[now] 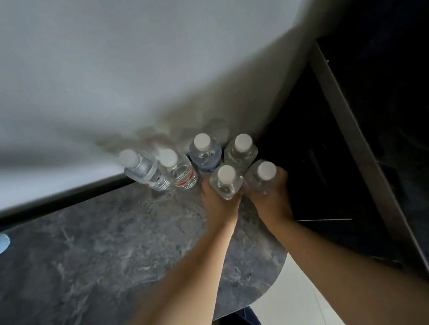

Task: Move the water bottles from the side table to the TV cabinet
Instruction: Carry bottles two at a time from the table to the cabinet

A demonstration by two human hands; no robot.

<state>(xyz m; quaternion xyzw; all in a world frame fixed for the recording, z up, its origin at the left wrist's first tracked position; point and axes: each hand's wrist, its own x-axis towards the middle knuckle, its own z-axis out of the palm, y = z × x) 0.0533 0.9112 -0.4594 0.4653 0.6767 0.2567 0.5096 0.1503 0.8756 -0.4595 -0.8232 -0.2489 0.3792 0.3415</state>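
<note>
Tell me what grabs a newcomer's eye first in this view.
A cluster of six clear plastic water bottles with white caps stands at the far edge of the grey marbled tabletop, against the pale wall. The left hand grips one front bottle, and the right hand grips its neighbour.

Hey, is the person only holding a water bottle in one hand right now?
No, each hand grips its own bottle: the left hand holds one bottle and the right hand holds another bottle.

Six capped water bottles (207, 153) stand clustered on the grey marbled tabletop (95, 255).
</note>
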